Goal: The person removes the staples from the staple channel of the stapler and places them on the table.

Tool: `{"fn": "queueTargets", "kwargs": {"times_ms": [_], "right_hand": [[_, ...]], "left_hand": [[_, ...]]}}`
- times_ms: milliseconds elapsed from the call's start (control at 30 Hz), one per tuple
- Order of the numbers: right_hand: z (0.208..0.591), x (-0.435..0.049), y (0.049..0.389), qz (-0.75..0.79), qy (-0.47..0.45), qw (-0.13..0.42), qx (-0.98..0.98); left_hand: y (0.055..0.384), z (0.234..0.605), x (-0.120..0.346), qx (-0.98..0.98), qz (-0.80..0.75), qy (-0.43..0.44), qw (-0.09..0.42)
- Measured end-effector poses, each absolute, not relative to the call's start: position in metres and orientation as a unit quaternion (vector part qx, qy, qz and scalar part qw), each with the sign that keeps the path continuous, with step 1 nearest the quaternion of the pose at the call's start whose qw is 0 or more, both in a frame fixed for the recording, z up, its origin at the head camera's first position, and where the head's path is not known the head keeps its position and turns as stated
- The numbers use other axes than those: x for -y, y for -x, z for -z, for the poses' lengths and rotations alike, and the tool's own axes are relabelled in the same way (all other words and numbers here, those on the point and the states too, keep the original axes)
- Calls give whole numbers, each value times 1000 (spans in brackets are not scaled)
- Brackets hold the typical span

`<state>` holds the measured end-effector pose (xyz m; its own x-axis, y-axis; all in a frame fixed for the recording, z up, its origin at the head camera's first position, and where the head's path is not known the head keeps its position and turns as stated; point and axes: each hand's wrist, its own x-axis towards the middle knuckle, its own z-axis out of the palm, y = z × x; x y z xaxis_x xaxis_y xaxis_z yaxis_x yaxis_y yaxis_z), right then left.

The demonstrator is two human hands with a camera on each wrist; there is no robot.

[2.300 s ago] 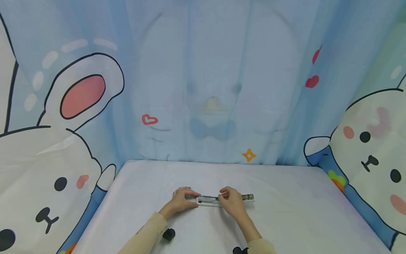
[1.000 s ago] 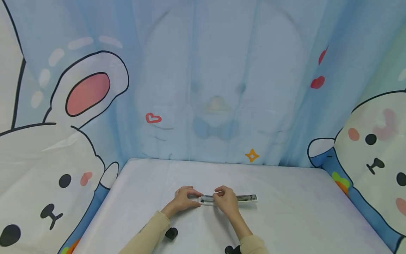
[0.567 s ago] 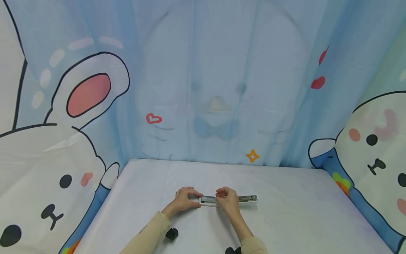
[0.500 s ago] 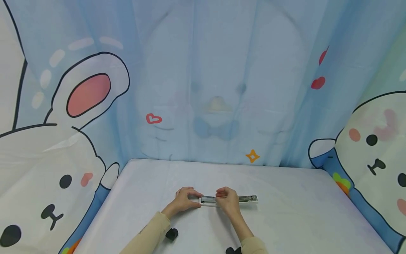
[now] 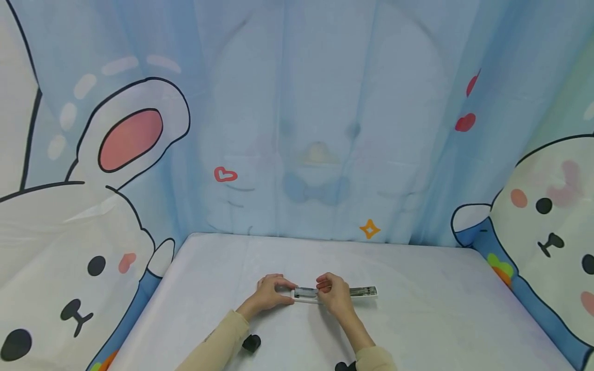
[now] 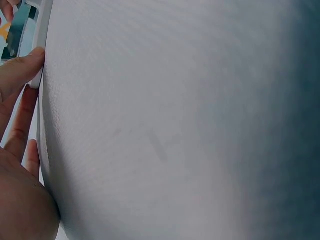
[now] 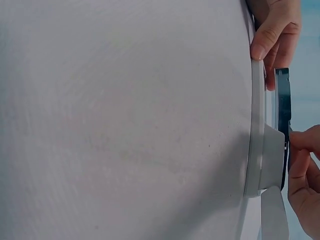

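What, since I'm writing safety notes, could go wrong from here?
The left hand grips only one end of the stapler, so it might swivel under a push. The right hand curls at the metal track, whose edge could nick a finger. The opened top might pinch that hand if it swung back.

Left hand (image 7: 285, 27) up top, thumb on the end of the white base (image 7: 256, 135)! Lower down, right hand (image 7: 306, 180), fingers curled, touching the dark strip (image 7: 283, 100), and a shadow (image 7: 210, 195) slants across the pale counter (image 7: 125, 100)!
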<state>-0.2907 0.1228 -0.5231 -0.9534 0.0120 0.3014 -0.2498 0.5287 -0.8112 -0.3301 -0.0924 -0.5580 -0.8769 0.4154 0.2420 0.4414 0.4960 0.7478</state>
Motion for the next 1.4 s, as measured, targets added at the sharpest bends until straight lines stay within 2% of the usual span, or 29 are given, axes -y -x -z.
{"fn": "queueTargets", "kwargs": {"times_ms": [733,1400], "right_hand": [[528,-121,286,-429,-108,162,882],[536,-116,283,-385,-154,222,883]], "left_hand": [[328,558,92,864,437,251,16],[327,556,91,870,427,245,18]]}}
